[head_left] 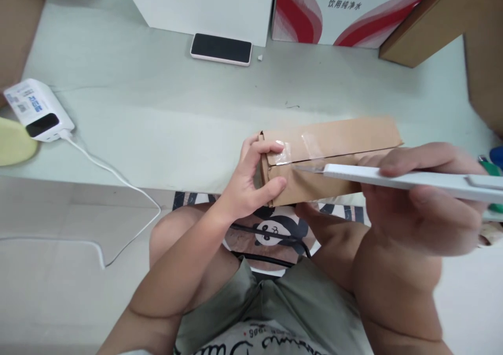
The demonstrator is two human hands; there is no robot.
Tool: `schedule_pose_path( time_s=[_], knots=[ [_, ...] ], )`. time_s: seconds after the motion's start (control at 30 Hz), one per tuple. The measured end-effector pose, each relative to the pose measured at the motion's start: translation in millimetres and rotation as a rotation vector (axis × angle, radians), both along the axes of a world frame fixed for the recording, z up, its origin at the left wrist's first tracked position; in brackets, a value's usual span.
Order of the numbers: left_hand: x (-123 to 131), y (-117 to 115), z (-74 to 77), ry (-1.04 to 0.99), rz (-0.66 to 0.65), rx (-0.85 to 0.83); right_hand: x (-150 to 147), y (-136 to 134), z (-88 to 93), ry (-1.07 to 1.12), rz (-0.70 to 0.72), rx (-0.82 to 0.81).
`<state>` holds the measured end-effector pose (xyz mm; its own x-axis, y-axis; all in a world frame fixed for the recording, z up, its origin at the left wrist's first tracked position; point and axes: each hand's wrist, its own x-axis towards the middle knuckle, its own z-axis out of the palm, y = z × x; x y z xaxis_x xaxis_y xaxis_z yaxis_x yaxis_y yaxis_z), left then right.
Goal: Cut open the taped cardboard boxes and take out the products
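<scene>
A long brown cardboard box (334,140) lies at the near edge of the pale table (165,119), sealed with clear tape (286,153) near its left end. My left hand (251,179) wraps around that left end, thumb on the front face and fingers on top. My right hand (424,198) is closed around a white utility knife (393,177), held level. The thin blade tip (304,168) touches the box at the taped seam.
A phone (221,48) lies face up at the back by a white box (204,4) and a red-and-white carton (346,9). A white charger (37,110) with a trailing cable (113,174) sits at the left beside a yellow object (13,143). Brown cardboard (432,20) stands at the right.
</scene>
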<state>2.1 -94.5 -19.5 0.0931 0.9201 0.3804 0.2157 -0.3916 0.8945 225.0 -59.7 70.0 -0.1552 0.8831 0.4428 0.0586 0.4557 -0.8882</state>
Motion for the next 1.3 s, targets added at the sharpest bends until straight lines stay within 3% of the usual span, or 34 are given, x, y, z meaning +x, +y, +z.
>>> schedule_pose_path(
  time_s=[0.13,0.57,0.77,1.3],
  knots=[
    [1.5,2.8,-8.9,0.031,0.048,0.093,6.1,5.1,0.6,0.207,-0.019,0.012],
    [-0.1,4.8,-9.5,0.021,0.043,0.093,8.9,-5.9,-7.0,0.092,-0.166,-0.028],
    [-2.2,6.6,-12.8,0.059,0.055,0.12,15.6,-3.2,-9.3,0.102,-0.217,0.052],
    [-5.2,5.3,-11.9,0.102,0.068,0.1,11.9,-2.9,-8.3,0.18,-0.133,0.005]
  ],
)
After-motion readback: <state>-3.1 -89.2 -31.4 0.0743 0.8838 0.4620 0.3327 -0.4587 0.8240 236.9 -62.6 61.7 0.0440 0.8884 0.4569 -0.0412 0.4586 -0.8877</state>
